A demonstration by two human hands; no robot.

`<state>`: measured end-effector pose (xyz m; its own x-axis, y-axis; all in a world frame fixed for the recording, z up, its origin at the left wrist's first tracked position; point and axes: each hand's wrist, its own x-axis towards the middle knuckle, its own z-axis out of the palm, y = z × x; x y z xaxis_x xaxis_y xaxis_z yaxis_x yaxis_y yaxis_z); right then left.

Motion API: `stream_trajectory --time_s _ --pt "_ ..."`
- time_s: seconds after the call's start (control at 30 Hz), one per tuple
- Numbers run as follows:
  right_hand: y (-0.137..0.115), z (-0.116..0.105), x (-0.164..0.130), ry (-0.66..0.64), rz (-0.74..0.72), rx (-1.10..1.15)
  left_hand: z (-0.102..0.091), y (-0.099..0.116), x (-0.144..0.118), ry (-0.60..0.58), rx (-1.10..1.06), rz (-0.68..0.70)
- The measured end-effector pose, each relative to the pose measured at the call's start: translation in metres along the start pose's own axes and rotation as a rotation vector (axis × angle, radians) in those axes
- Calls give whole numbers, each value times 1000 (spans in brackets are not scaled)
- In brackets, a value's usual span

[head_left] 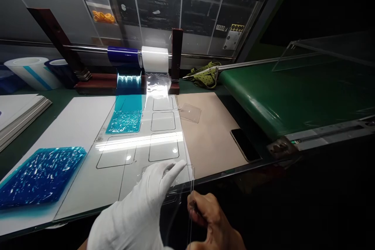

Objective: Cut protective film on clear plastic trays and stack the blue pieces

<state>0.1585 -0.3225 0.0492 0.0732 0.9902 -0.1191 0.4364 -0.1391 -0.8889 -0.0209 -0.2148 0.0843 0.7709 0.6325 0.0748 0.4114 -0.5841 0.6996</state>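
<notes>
My left hand (146, 199), in a white glove, holds a thin clear plastic panel (191, 175) upright at the table's front edge, thumb and fingers around it. My bare right hand (212, 215) has its fingers curled in a pinch on the panel's right edge; the fingertips are partly hidden. Beyond them lies a glass-like board (137, 175) with drawn rounded rectangles. A light-blue film piece (124, 121) rests on it, below the blue film roll (123, 56). Clear film hangs from the white roll (155, 58) beside it.
A stack of dark-blue film-covered pieces (43, 175) lies at left. A clear plate (190, 112) and a phone (245, 144) rest on and beside the beige sheet (202, 144). The green conveyor belt (307, 90) runs along the right. Spare rolls (32, 74) stand at back left.
</notes>
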Motion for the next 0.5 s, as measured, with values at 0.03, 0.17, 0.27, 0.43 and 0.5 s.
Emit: stream_trajectory --time_s 0.03,0.17,0.27,0.43,0.5 --pt "3 -1 0 -26 -9 22 0 1 2 -16 19 11" --pt "16 -1 -3 -27 -6 84 2 1 5 -49 66 37" --pt "25 3 -6 122 -115 84 5 2 5 45 166 52" --pt "24 -13 7 330 -229 36 6 11 4 235 365 -2" --pt "25 -32 28 303 -236 -94 4 10 3 255 344 -29"
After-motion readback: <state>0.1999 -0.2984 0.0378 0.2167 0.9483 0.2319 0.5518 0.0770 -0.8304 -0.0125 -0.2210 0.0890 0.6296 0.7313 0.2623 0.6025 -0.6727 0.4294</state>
